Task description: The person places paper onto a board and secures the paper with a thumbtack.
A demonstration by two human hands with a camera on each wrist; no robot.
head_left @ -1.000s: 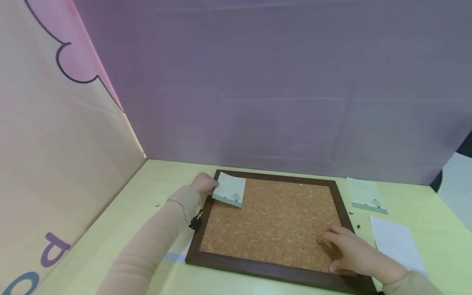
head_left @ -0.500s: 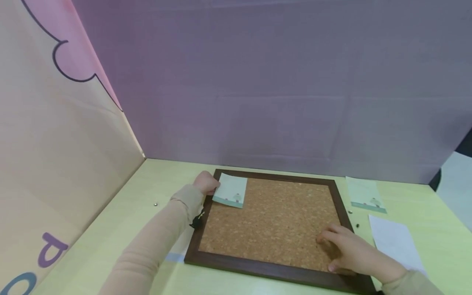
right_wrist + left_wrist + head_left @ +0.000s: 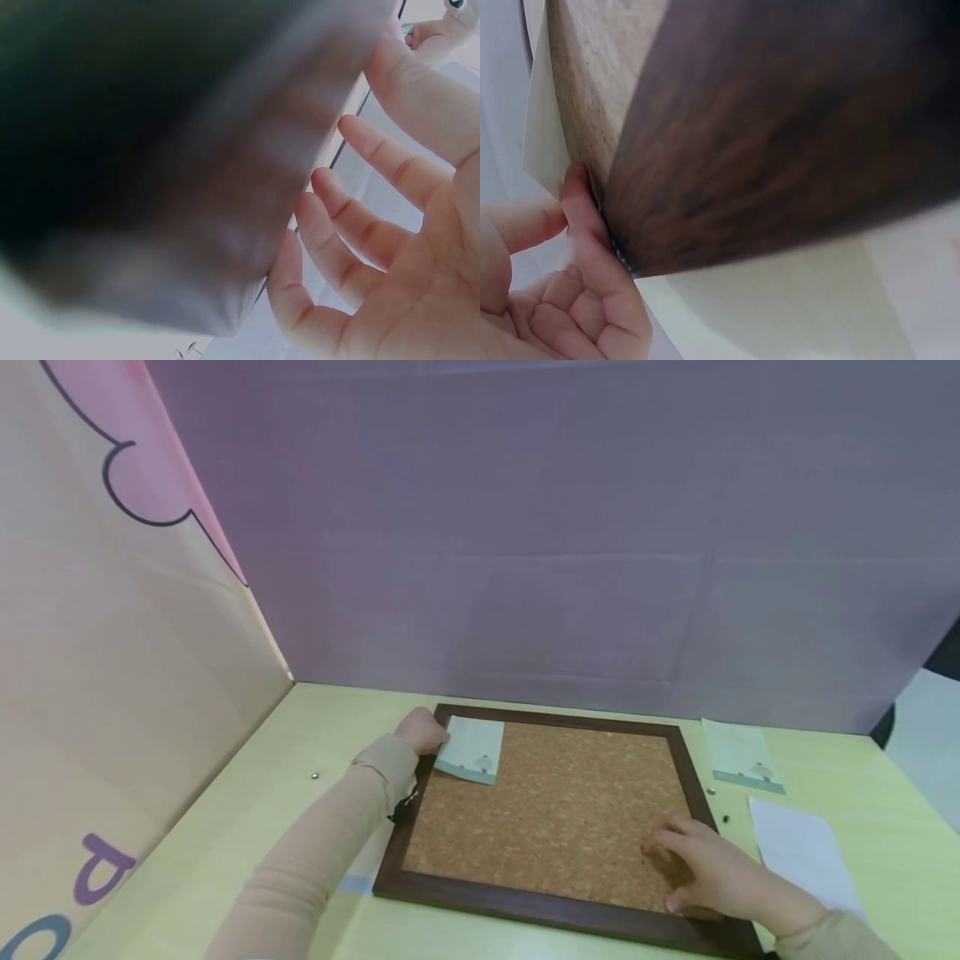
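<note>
A cork board (image 3: pixel 555 814) in a dark brown frame lies on the pale table. Over its far left corner my left hand (image 3: pixel 422 732) pinches the left edge of a small paper note (image 3: pixel 476 743), white-green with a darker green band and a little tree drawing. In the left wrist view, thumb and forefinger of the left hand (image 3: pixel 585 277) meet on the note (image 3: pixel 544 142) beside the frame corner. My right hand (image 3: pixel 697 864) rests at the board's near right part, fingertips on the cork, thumb by the frame. The right wrist view shows its fingers (image 3: pixel 330 202) spread and slightly bent.
To the board's right lie a second matching note (image 3: pixel 746 757) and a plain white sheet (image 3: pixel 806 852). Small pin-like pieces dot the table, one silvery piece (image 3: pixel 315 776) on the left. Another sheet (image 3: pixel 367 860) shows beneath the left arm. A purple wall (image 3: pixel 570 543) stands behind.
My left hand, still pinching the note, has shifted it slightly toward the near side, and the note lies flatter over the corner. The right hand has stayed in place.
</note>
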